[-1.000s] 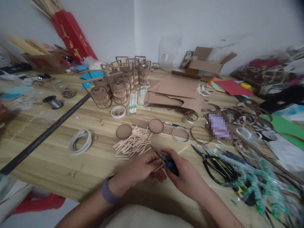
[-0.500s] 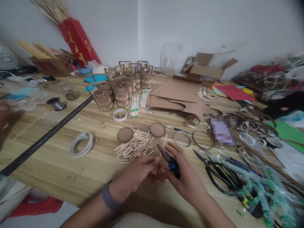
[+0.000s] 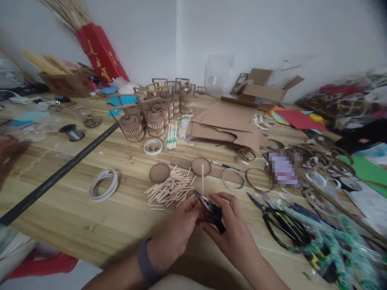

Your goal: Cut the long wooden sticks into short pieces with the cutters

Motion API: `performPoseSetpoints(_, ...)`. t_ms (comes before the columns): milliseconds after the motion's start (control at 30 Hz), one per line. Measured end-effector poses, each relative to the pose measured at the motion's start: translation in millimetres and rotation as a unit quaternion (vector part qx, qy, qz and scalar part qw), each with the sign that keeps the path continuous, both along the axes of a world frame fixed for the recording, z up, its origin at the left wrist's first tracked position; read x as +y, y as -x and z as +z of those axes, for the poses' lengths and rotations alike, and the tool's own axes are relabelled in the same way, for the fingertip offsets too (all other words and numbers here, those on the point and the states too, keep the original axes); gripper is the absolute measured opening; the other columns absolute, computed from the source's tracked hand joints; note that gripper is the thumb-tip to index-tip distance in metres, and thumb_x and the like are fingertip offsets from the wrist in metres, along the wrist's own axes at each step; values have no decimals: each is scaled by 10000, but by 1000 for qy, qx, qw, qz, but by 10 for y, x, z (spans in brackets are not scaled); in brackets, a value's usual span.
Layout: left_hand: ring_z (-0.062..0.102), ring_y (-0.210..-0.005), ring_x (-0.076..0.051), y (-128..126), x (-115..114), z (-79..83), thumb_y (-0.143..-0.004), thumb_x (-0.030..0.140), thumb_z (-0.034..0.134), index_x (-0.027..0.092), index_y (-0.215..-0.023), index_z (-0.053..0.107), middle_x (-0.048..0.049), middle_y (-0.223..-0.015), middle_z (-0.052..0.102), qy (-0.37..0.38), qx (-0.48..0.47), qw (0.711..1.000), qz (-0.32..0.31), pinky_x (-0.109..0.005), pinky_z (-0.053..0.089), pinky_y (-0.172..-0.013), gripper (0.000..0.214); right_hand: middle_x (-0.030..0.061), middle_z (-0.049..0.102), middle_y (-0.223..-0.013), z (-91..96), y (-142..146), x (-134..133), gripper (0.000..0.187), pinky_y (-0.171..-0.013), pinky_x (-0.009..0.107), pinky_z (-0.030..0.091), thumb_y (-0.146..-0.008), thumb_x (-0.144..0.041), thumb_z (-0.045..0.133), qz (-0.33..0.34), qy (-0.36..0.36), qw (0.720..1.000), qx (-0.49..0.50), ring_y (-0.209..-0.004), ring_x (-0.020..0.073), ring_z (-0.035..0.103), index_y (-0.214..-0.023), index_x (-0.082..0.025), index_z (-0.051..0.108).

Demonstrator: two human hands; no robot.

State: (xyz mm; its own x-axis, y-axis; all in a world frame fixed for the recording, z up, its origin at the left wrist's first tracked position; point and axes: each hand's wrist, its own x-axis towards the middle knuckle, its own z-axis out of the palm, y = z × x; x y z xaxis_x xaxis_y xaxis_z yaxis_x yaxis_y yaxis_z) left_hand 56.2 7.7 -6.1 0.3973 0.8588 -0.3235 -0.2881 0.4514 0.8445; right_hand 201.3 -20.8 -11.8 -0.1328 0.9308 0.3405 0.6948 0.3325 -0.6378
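My left hand (image 3: pixel 177 225) pinches a thin wooden stick (image 3: pixel 202 177) and holds it upright near the table's front edge. My right hand (image 3: pixel 231 225) is closed around small pliers with blue-black handles (image 3: pixel 211 207), their jaws pointing left at the base of the stick. Just beyond my hands lies a pile of short cut wooden sticks (image 3: pixel 171 188). Two round toothed cardboard discs (image 3: pixel 159 172) rest behind the pile. A purple band sits on my left wrist.
Black scissors (image 3: pixel 281 221) and green-patterned plastic packaging (image 3: pixel 335 241) lie to the right. Several small cardboard lantern baskets (image 3: pixel 154 117) stand mid-table, with flat cardboard sheets (image 3: pixel 226 121), tape rings (image 3: pixel 102 183), a long black bar (image 3: pixel 57 175) and an open cardboard box (image 3: pixel 263 90).
The stick in my left hand has swung from lying low and slanted to standing upright. My right hand's fingers, spread half a second ago, have closed round the pliers again.
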Motion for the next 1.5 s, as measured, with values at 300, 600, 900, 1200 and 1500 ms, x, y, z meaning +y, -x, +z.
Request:
performPoseSetpoints(300, 646, -659, -169, 217, -50, 156, -843, 514, 561, 167, -838, 584, -16, -688, 675, -39, 117, 989, -85, -301, 479, -679, 348, 22, 684, -868, 527, -416, -137, 184, -761, 335, 518, -750, -372, 591, 56, 392, 911, 113, -847, 226, 623, -855, -230, 644)
performPoseSetpoints(600, 591, -598, -140, 166, -109, 194, -858, 487, 483, 171, -795, 563, -3, -630, 619, -63, 111, 973, -193, -275, 451, -630, 331, -22, 618, -766, 473, -329, -76, 206, -595, 221, 435, -695, -265, 575, 85, 489, 843, 206, -698, 142, 555, -872, -230, 675)
performPoseSetpoints(900, 554, -567, -129, 177, -112, 134, -865, 518, 465, 176, -809, 542, 5, -625, 592, -54, 119, 969, -208, -266, 440, -606, 355, -38, 574, -688, 543, -261, -19, 169, -566, 207, 410, -681, -270, 586, 85, 521, 819, 223, -654, 127, 530, -831, -218, 643)
performPoseSetpoints(1200, 431, -527, -98, 209, -77, 149, -923, 444, 411, 182, -741, 524, 41, -584, 520, -106, 187, 952, -220, -226, 333, -536, 338, -37, 462, -690, 428, -221, -3, 170, -538, 237, 338, -652, -300, 551, 100, 487, 851, 168, -606, 122, 410, -793, -206, 546)
performPoseSetpoints(1500, 500, -570, -114, 225, -124, 95, -923, 450, 422, 192, -824, 515, 32, -639, 553, -100, 186, 951, -225, -222, 371, -549, 292, -5, 544, -751, 308, -232, -53, 191, -643, 272, 366, -689, -298, 567, 108, 466, 856, 194, -703, 158, 464, -843, -188, 590)
